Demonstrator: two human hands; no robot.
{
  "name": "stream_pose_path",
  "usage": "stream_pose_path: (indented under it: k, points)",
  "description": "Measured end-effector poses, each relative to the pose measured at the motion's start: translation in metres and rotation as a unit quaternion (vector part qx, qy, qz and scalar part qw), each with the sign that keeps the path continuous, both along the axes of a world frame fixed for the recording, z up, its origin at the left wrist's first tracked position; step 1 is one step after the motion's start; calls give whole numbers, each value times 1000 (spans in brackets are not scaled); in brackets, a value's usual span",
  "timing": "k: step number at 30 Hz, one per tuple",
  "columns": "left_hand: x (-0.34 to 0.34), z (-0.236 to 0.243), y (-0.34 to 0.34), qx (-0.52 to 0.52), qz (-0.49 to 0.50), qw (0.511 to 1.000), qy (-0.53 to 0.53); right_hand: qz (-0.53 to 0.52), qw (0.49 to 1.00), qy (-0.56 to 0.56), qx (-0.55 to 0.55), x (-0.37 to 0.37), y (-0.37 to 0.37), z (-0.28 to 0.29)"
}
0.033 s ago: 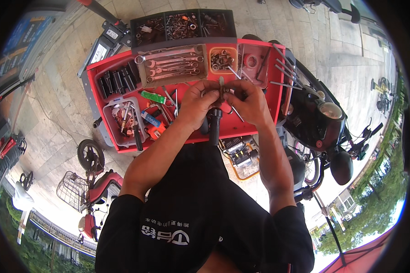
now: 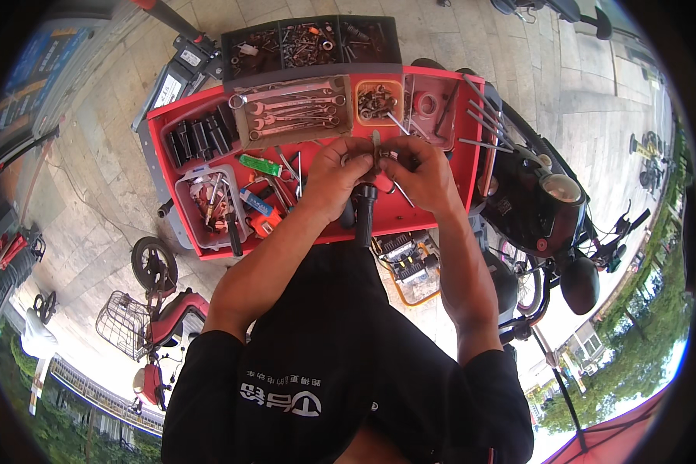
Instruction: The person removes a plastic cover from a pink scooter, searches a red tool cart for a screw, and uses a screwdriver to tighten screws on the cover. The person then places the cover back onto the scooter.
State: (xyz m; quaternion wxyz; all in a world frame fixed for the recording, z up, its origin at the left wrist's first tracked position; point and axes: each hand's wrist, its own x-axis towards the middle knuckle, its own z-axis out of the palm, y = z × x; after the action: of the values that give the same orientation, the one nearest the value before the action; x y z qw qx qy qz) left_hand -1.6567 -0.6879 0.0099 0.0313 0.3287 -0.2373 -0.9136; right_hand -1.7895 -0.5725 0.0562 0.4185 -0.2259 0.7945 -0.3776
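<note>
My left hand (image 2: 339, 174) and my right hand (image 2: 424, 176) meet fingertip to fingertip over a red tool cart (image 2: 433, 213). Between the fingers sits a small metal part (image 2: 377, 145) with a thin piece sticking upward. A black-handled tool (image 2: 365, 213) hangs down below the two hands, held at its top end by my left hand. My right hand's fingers pinch the small metal part. How the tool meets the part is hidden by the fingers.
The cart holds a tray of wrenches (image 2: 290, 112), an orange bin of small hardware (image 2: 377, 100), black sockets (image 2: 197, 135) and loose screwdrivers. A dark parts organizer (image 2: 309, 42) stands behind it. A dark red scooter (image 2: 533, 201) is at the right, a small basket scooter (image 2: 158, 309) at the left.
</note>
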Motion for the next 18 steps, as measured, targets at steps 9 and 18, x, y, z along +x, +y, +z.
stream_pose_path:
  k: [9, 18]
  points:
    - [0, -7, 5, -4, 26, 999, -21, -9, 998, -56, 22, 4, 0, 12]
    - [0, -11, 10, -21, -8, 997, -80, -65, 995, -72, -24, 13, 19, -23]
